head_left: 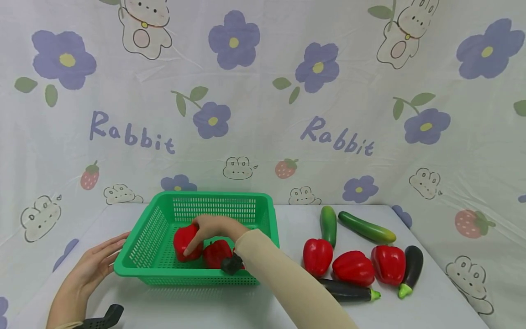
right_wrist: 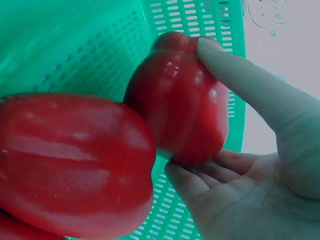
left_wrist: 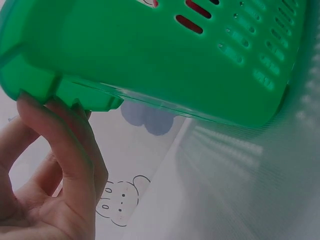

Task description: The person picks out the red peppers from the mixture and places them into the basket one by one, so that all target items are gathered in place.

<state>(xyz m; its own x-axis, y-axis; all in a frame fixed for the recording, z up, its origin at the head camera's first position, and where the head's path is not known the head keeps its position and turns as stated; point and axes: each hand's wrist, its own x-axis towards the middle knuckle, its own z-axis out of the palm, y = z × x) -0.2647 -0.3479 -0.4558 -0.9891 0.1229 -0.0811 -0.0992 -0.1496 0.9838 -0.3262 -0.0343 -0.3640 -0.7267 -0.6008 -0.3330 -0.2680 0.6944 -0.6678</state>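
Note:
A green perforated basket (head_left: 144, 276) stands on the white table. Inside it, my right hand (head_left: 215, 227) grips a red bell pepper (right_wrist: 172, 105) between thumb and fingers, close over the basket's floor. Beside it lies a second red bell pepper (right_wrist: 75, 165), and part of another red thing (right_wrist: 22, 230) shows at the lower left of the right wrist view. My left hand (head_left: 92, 265) is at the basket's left side, with its fingertips (left_wrist: 30, 102) touching the rim from outside.
Right of the basket lie several red bell peppers (head_left: 353, 268), a green cucumber (head_left: 328, 224) and a longer green one (head_left: 365, 227). Two dark eggplants are there too, one in front (head_left: 347, 290) and one at the far right (head_left: 412, 267). A printed cloth (head_left: 263, 91) hangs behind.

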